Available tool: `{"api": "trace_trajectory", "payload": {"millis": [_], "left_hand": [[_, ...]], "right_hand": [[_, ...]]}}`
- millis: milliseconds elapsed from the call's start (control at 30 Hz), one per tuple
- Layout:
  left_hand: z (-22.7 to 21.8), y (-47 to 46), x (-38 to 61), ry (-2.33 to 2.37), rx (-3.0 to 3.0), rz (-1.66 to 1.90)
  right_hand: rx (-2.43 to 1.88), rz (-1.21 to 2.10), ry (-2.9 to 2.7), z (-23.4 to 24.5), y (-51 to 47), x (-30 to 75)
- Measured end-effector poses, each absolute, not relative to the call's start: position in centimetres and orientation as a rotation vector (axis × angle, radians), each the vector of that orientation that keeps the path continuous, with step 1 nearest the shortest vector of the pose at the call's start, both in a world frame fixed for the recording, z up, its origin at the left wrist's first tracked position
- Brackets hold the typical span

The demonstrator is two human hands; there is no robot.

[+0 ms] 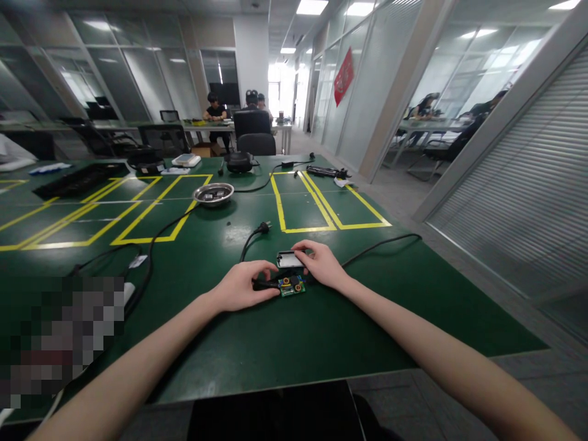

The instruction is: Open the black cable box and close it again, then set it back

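My right hand (pixel 319 263) grips a casing half (pixel 289 260) with a pale inside and a dark rim, held just above and behind a small green circuit board (pixel 293 285). Copper-coloured ring coils and blue parts stand on the board. At the board's left end, my left hand (pixel 241 285) has its thumb against the edge and its fingers curled over a black cable end (pixel 265 285). Part of that cable is hidden by the fingers. Behind the hands lies a black mains plug (pixel 264 227) on its cord.
Yellow tape rectangles (pixel 309 230) mark the green table (pixel 257 343). A metal dish (pixel 214 194) with small metal parts stands farther back. Cables, a black tray (pixel 82 180) and a folded black tripod-like item (pixel 327 172) lie around. People sit at desks beyond. The lower left is pixelated.
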State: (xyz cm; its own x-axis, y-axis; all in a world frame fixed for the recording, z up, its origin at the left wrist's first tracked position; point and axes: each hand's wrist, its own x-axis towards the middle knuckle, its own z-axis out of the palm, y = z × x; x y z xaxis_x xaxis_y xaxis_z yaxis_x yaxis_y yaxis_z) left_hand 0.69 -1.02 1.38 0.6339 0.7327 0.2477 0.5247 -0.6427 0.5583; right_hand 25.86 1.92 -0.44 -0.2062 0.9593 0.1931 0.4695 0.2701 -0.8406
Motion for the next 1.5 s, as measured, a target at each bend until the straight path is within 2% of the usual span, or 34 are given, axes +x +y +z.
{"api": "trace_trajectory", "payload": {"millis": [433, 667, 1067, 1200, 1333, 1500], "left_hand": [[1.1, -1.1, 1.1, 1.054, 2.372, 0.676], [1.1, -1.0, 1.1, 1.108, 2.304, 0.685], [1.6, -1.2, 0.9, 1.105, 2.253, 0.640], [2.6, -1.1, 0.3, 0.944, 2.103, 0.550], [3.1, -1.1, 0.0, 0.864, 1.959, 0.483], [2.7, -0.7, 0.0, 0.985, 1.931, 0.563]], "right_hand": [[-0.992, 0.763, -2.071, 0.6, 1.8, 27.4], [-0.845, 0.756, -2.412, 2.3, 1.1, 28.8], [-0.832, 0.457, -2.442, 1.8, 1.9, 29.5], [-0.877, 0.311, -2.410, 1.8, 2.0, 29.8], [-0.907, 0.327, -2.456, 1.1, 2.1, 29.6], [-0.930, 0.375, -2.493, 0.6, 2.0, 28.6]]}}
